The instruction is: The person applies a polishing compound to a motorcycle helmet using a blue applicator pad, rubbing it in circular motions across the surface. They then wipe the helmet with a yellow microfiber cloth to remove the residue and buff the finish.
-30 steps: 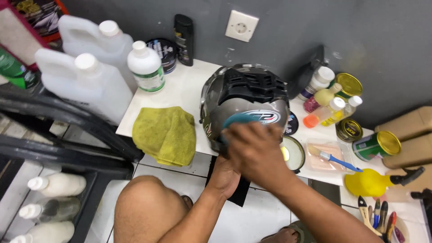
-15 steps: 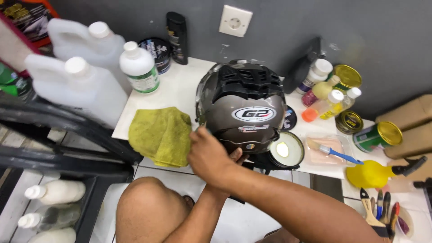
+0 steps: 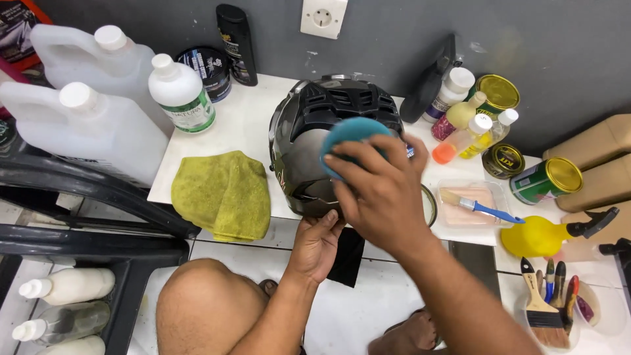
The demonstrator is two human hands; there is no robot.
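the right hand curls its fingers around a round teal foam pad, pressing it onto the top of a glossy dark grey motorcycle helmet standing on the low white tiled ledge. the left hand cups the helmet's lower edge from below, fingers half closed. a crumpled yellow-green cloth lies just beside the helmet.

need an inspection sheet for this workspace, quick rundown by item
surface: low white tiled ledge, crowded along the wall.
job's things: dark helmet on the ledge; round blue pad pressed on its shell.
clutter: yellow-green cloth, white jugs, gold-lidded tins, small bottles, blue-handled brush in a tray, yellow spray bottle, brushes in a cup.
grippers: left hand steadies the helmet's lower edge; right hand fingers on the pad.
cables: nothing seen.
surroundings: grey wall with socket, black rack, cardboard boxes.
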